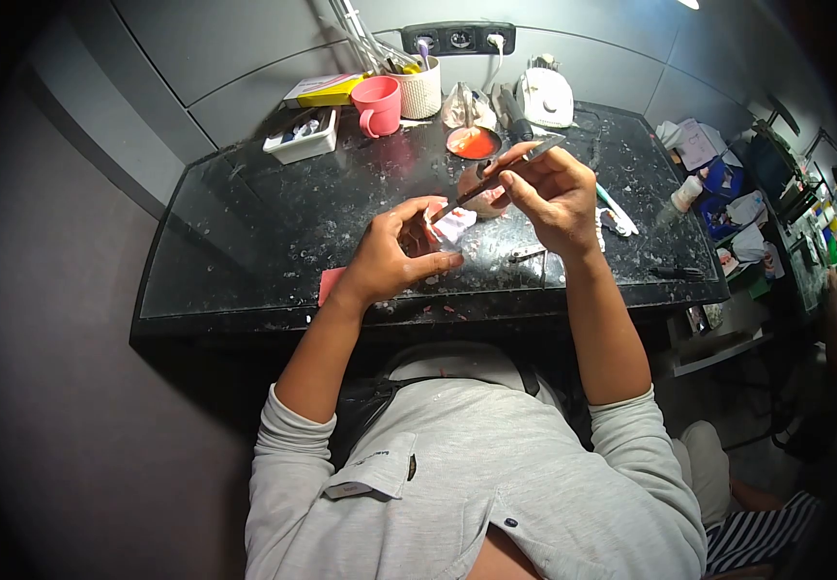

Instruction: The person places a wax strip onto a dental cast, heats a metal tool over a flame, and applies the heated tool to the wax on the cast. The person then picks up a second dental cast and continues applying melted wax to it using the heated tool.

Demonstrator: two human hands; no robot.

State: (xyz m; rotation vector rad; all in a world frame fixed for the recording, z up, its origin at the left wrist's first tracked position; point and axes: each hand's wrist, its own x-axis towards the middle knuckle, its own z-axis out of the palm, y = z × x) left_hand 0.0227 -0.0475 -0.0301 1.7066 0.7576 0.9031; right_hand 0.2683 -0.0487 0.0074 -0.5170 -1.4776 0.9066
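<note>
White and pink, a small piece (454, 225) is gripped between the thumb and fingers of the person's left hand (389, 249), above a scuffed black worktop (225, 251). At two o'clock from it, the right hand (556, 198) pinches a slim tool (467, 194) slanting down to the piece (whether the tip touches is unclear). A red-filled dish (475, 143) lies at twelve o'clock, a pink mug (377, 100) at eleven.
</note>
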